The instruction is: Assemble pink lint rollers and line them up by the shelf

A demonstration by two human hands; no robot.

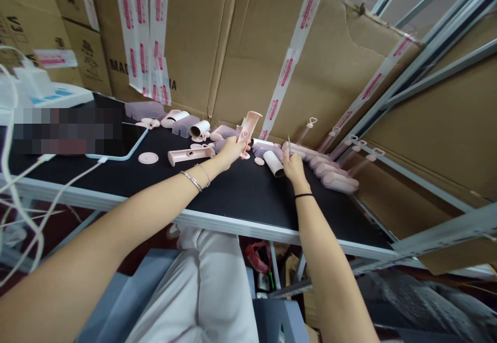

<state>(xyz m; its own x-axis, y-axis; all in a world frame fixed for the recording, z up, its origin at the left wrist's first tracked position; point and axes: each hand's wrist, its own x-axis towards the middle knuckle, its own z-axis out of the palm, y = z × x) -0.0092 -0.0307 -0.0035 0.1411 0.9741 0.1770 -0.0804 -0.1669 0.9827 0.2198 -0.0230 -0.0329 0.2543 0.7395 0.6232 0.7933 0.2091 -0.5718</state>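
My left hand (230,153) is closed around a pink trough-shaped plastic shell (249,127), tilted up above the table, with a round hole in its wall. My right hand (294,166) is closed on a thin pointed metal tool (289,143); only its tip shows, so its kind is unclear. A white cardboard tube (274,164) lies beside that hand, and a small pink disc (259,161) is left of the tube. Another pink shell (189,154) rests left of my left hand, with a larger pink disc (148,158) further left.
Translucent purple covers (185,125) and tubes are strewn along the back, against a cardboard wall (202,38). Several pink cases with heart-shaped handles (339,181) lie at the right. A tablet (130,138), white cables (73,185) and a power strip (73,96) occupy the left.
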